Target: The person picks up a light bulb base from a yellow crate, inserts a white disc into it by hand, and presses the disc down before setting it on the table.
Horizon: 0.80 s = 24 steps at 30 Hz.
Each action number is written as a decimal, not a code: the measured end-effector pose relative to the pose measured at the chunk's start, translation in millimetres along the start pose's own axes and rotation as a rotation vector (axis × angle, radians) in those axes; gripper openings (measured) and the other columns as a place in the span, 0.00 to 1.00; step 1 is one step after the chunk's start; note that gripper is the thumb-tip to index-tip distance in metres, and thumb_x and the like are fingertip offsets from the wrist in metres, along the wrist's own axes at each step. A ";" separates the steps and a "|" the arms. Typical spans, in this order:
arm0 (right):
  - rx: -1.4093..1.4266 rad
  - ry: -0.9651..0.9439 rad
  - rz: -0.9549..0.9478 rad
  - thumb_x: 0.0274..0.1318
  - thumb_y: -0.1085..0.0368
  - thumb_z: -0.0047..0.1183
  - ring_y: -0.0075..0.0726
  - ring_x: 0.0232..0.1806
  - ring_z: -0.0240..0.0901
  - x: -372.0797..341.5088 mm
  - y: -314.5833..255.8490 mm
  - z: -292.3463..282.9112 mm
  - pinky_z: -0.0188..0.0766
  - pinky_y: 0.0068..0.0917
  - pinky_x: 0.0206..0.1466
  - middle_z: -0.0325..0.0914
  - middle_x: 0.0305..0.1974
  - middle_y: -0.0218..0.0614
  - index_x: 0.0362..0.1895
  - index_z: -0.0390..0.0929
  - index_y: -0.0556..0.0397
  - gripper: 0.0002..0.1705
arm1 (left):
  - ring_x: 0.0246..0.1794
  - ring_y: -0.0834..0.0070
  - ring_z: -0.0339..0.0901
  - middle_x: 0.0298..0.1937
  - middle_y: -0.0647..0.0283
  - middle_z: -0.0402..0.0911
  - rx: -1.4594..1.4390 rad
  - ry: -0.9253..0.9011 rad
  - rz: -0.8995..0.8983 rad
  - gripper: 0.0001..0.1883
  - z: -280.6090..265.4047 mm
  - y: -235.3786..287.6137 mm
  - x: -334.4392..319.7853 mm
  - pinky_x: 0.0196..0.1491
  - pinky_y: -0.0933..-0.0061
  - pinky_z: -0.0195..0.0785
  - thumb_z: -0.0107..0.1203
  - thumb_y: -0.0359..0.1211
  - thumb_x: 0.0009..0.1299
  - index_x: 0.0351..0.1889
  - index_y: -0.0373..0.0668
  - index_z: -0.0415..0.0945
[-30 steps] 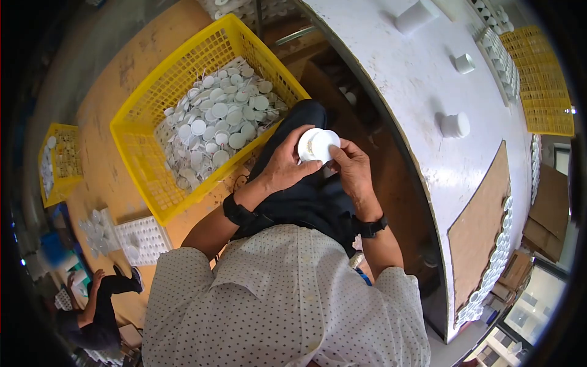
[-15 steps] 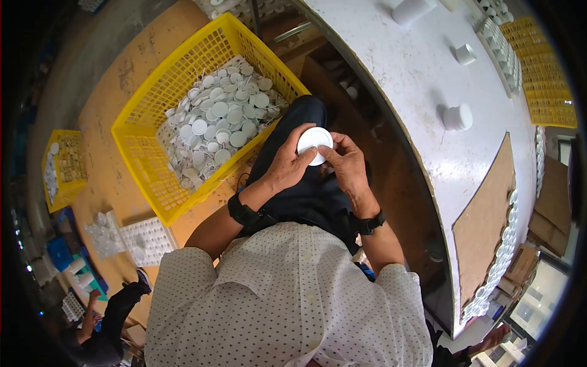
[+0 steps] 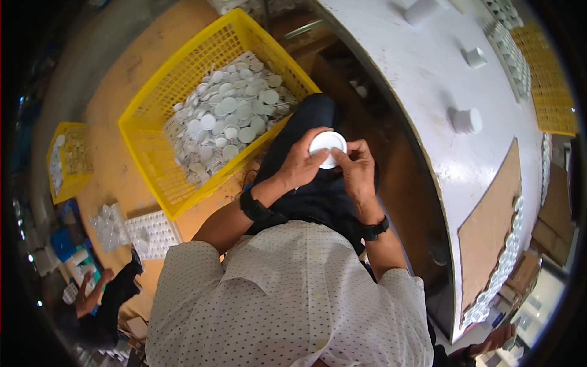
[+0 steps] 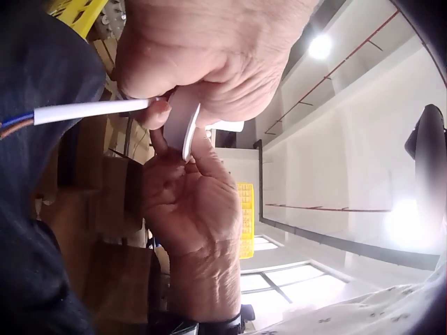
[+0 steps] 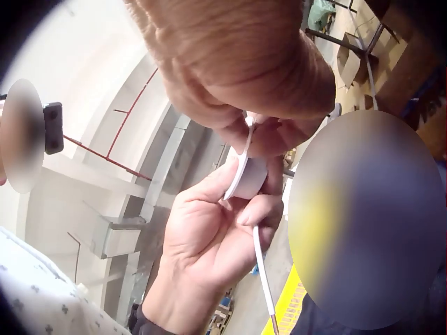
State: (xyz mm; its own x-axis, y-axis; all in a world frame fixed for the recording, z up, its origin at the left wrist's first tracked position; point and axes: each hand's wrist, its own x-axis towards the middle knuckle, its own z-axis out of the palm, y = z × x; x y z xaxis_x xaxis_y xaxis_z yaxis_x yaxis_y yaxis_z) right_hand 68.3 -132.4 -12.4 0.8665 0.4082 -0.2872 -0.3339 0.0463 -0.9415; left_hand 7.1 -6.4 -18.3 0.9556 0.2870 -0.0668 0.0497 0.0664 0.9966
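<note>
Over the lap in the head view, a round white disc-faced housing (image 3: 328, 148) is held between both hands. The left hand (image 3: 299, 162) grips its left side, thumb lying on the face. From the right side, the right hand (image 3: 358, 171) pinches its edge, thumb tip close to the other thumb. Seen edge-on in the left wrist view, the housing (image 4: 181, 125) has a thin rim on a shallow round body. A white cable (image 4: 91, 109) with blue and brown wire ends runs out beside the fingers. The right wrist view shows this cable (image 5: 264, 272) hanging by the left hand (image 5: 209, 241).
A yellow basket (image 3: 160, 194) full of white discs stands at left on an orange surface. Beyond it are a white tray (image 3: 153, 234) and a smaller yellow basket (image 3: 76, 189). At right, a white table (image 3: 422, 79) carries white cylinders (image 3: 467, 121) and a brown board (image 3: 489, 232).
Two overlapping white pieces, one with tan specks, were brought together and show as one disc. Both thumbs came onto its face. The head view shifted slightly.
</note>
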 end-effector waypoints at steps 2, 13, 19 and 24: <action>0.024 -0.010 0.027 0.51 0.71 0.53 0.16 0.12 0.60 -0.2 -1.8 0.8 0.55 0.14 0.10 0.68 0.18 0.28 0.29 0.66 0.51 0.07 | 0.44 0.77 0.70 0.43 0.59 0.74 0.025 0.041 -0.004 0.19 0.5 0.0 -0.6 0.48 0.74 0.65 0.49 0.27 0.61 0.52 0.39 0.64; -0.165 -0.073 0.041 0.56 0.64 0.49 0.17 0.28 0.62 31.4 19.1 -35.6 0.61 0.15 0.33 0.69 0.29 0.24 0.37 0.73 0.54 0.08 | 0.14 0.83 0.64 0.21 0.66 0.71 -0.284 0.538 -0.261 0.17 -82.2 -24.5 4.1 0.16 0.80 0.58 0.47 0.41 0.65 0.46 0.38 0.69; -0.260 -0.151 0.150 0.58 0.61 0.47 0.15 0.25 0.58 32.0 23.6 -24.4 0.56 0.14 0.30 0.65 0.25 0.22 0.34 0.72 0.52 0.08 | 0.24 0.76 0.70 0.35 0.60 0.73 -0.278 0.828 -0.294 0.26 -159.6 -73.1 -21.9 0.21 0.78 0.66 0.51 0.29 0.56 0.54 0.36 0.61; -0.340 -0.125 0.118 0.58 0.62 0.46 0.16 0.29 0.61 32.4 32.1 -19.1 0.58 0.15 0.33 0.69 0.28 0.24 0.34 0.72 0.54 0.08 | 0.35 0.68 0.73 0.42 0.55 0.71 -0.285 1.035 -0.448 0.31 -208.4 -108.5 -50.7 0.26 0.73 0.72 0.52 0.25 0.51 0.56 0.33 0.57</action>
State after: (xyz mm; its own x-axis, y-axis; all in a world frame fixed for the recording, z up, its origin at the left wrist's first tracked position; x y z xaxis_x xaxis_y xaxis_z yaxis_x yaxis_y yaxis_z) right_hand 92.7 -135.1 -55.3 0.7702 0.5022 -0.3931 -0.2683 -0.3040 -0.9141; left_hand -107.3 171.0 -133.4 0.1686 0.8182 -0.5497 0.1296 0.5345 0.8352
